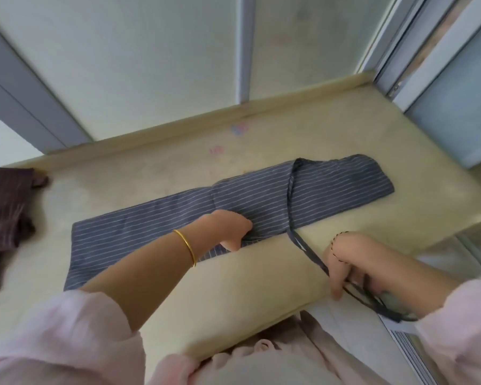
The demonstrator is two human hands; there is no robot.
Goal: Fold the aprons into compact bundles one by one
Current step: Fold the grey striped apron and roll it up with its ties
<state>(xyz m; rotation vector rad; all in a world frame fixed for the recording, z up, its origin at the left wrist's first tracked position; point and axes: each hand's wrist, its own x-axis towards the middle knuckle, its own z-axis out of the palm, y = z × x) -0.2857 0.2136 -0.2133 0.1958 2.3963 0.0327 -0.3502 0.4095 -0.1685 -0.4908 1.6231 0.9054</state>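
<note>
A grey-blue striped apron point(233, 207) lies folded into one long narrow band across the pale yellow surface point(233, 287), running from the near left toward the far right. One of its ties, a dark strap point(290, 201), crosses the band near its right end, comes off the near edge and runs on to the right hand point(345, 262). At the left edge of the view sits a second heap of cloth, a dark maroon striped apron point(3, 215) (cut off by the frame, so its shape and fold cannot be made out).

The left hand point(228, 227) rests on the near edge of the grey-blue band about midway along; its fingers curl down onto the cloth and the thumb points toward the person, and it seems to pinch the edge, though the fingertips are hidden behind the hand itself. A thin gold bangle point(186, 245) circles that wrist. The right hand hangs at the surface's near edge with its fingers curled round the strap, whose loose end trails below the hand in a blurred loop. Both arms wear pale pink sleeves point(67, 337).

Behind the surface stand frosted glass panels point(150, 56) in grey frames, and faint pink and blue marks point(240, 128) show on the surface near the back ledge. Two aprons are in view, and two hands.
</note>
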